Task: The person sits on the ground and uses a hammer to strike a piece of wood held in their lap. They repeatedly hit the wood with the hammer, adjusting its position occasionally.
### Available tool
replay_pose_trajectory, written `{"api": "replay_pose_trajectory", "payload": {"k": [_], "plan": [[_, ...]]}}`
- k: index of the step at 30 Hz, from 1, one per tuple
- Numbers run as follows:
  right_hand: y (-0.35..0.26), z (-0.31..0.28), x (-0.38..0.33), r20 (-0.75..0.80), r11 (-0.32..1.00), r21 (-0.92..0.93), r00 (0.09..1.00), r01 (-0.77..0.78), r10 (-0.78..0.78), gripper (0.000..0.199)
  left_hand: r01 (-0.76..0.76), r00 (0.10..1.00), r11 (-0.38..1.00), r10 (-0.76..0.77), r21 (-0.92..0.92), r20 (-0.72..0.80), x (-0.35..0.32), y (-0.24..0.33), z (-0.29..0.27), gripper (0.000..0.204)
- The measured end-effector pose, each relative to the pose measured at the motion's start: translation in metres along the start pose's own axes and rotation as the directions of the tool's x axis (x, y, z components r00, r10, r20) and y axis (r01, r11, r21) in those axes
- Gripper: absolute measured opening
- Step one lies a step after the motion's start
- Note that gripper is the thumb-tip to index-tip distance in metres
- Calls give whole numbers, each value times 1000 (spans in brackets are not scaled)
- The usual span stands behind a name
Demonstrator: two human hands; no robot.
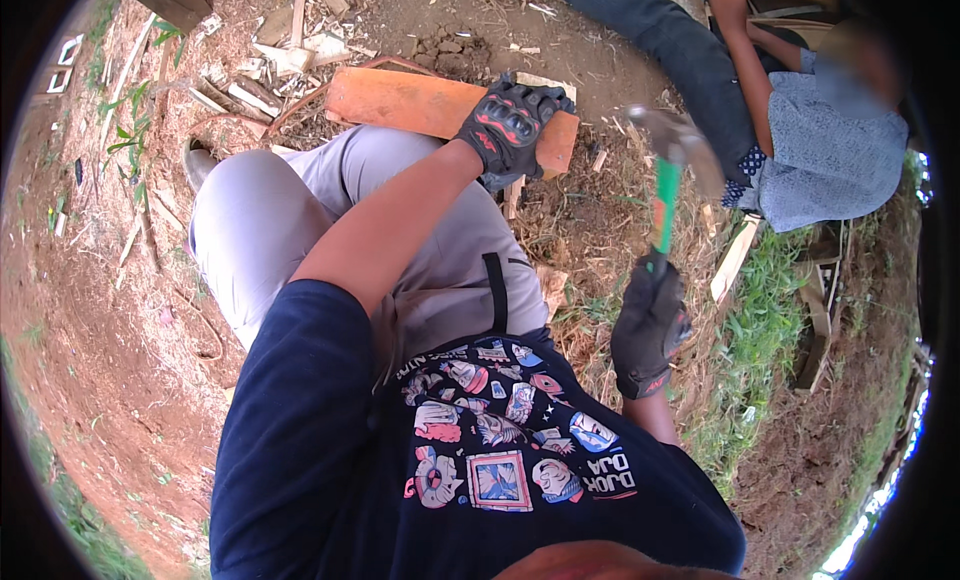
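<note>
A reddish-brown wooden board (400, 98) lies across in front of my bent legs. My left hand (508, 128), in a black glove with red marks, is closed over the board near its right end. Its fingertips are partly hidden at the far side. Away to the right, my right hand (648, 320) is wrapped round the grip of a hammer (664, 202). The hammer has a green handle with an orange patch, and its metal head is raised, blurred by motion and apart from the board.
Another person (830, 145) sits close by at the upper right, one dark-clothed leg stretched toward the top. Wood scraps (300, 50) litter the soil beyond the board. A pale wood strip (735, 258) lies beside the grass (765, 320) on the right.
</note>
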State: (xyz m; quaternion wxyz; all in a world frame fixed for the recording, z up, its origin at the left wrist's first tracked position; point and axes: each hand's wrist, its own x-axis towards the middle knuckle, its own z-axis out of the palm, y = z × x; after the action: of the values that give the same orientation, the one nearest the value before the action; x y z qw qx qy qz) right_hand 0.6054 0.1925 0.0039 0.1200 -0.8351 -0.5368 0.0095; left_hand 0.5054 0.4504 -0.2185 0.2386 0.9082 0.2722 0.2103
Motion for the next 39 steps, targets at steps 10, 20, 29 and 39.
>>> {"api": "replay_pose_trajectory", "payload": {"k": [10,20,29,39], "plan": [[21,15,1,63,987,-98,989,-127,134,20,38,985,997,-48,61,164,8,5,-1,124],[41,51,10,156,959,-274,987,77,-35,13,-25,999,996,22,81,32,6,-5,16,120],[42,69,-12,323,893,-418,946,164,-22,13,-16,994,998,10,53,111,8,5,-1,118],[78,77,-27,-22,997,-37,998,66,-66,19,1,996,999,-5,53,91,8,12,-4,114]]}}
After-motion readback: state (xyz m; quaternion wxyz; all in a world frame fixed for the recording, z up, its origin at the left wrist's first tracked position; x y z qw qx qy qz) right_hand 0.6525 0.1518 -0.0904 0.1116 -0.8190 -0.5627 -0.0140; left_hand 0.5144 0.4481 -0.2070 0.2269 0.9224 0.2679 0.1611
